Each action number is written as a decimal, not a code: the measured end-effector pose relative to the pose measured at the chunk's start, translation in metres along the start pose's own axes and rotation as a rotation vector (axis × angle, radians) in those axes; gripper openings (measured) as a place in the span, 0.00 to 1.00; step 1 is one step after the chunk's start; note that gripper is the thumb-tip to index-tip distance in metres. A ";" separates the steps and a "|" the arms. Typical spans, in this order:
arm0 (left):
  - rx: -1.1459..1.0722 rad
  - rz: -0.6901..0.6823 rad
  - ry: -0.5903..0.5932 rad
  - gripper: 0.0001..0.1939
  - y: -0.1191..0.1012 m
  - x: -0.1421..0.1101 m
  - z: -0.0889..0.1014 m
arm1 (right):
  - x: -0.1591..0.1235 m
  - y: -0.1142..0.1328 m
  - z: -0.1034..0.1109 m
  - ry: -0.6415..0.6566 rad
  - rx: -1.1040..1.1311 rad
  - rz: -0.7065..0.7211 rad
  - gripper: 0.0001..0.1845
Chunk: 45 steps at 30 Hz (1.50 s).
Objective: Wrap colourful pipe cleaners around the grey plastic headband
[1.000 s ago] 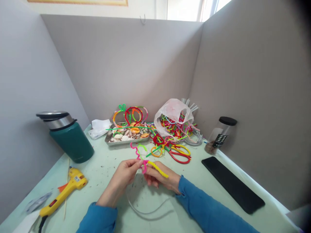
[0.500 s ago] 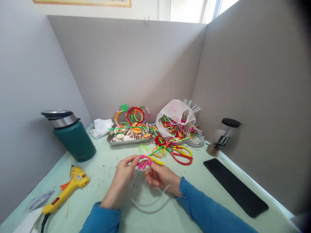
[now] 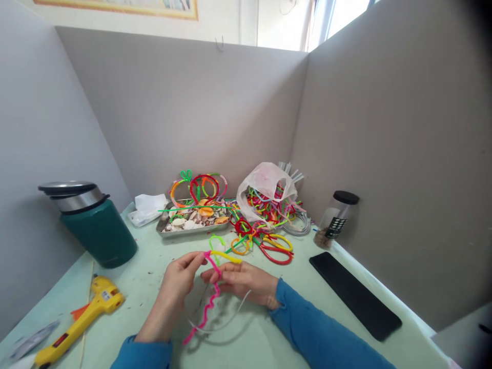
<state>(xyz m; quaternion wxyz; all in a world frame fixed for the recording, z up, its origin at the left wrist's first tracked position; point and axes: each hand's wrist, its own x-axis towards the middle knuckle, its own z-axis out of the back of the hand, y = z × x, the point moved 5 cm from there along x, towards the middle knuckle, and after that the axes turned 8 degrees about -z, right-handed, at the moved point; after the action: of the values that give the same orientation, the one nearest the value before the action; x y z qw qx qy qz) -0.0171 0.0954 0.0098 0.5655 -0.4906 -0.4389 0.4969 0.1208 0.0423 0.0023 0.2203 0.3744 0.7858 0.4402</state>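
Note:
My left hand (image 3: 183, 274) pinches the top end of a pink pipe cleaner (image 3: 209, 302), close to where a short yellow pipe cleaner (image 3: 226, 256) meets it. Lower on the pink strand, my right hand (image 3: 246, 282) has its thumb and fingertips closed. From there the pink length hangs down in crimped waves toward the tabletop. A thin pale wire (image 3: 230, 324) curves below both hands; what it is attached to is hidden. Just beyond my fingers lie a light green pipe cleaner loop (image 3: 216, 241) and red-and-yellow-handled scissors (image 3: 277, 256).
Shells fill a metal tray (image 3: 192, 231) at the back, with pipe cleaner rings (image 3: 205, 190) behind. Right of it, a plastic bag (image 3: 267, 177) spills pipe cleaners. A glue gun (image 3: 82, 320) and green tumbler (image 3: 100, 233) stand left; a jar (image 3: 334, 220) and black phone (image 3: 353, 294) are right.
The pink pipe cleaner, bunched in a small loop between my hands before, now hangs down as a long wavy strand. My view has swung slightly right.

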 end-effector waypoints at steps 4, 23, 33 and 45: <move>-0.027 -0.019 0.002 0.21 -0.004 0.000 0.003 | 0.000 -0.002 -0.008 0.071 0.126 -0.053 0.22; -0.004 0.015 -0.125 0.25 0.002 0.006 0.015 | -0.013 0.035 0.006 -0.553 -1.455 0.196 0.20; 0.060 0.019 0.451 0.18 -0.013 -0.016 -0.017 | -0.023 0.054 0.038 -0.885 -0.800 0.303 0.15; -0.453 -0.032 0.173 0.13 -0.012 -0.001 0.003 | -0.008 0.020 -0.008 -0.305 -1.205 0.317 0.17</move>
<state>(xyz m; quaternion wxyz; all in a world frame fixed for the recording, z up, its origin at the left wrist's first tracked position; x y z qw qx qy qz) -0.0181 0.0946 0.0223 0.4845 -0.6384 -0.4968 0.3330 0.1287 0.0383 0.0235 0.4336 0.3548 0.2957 0.7738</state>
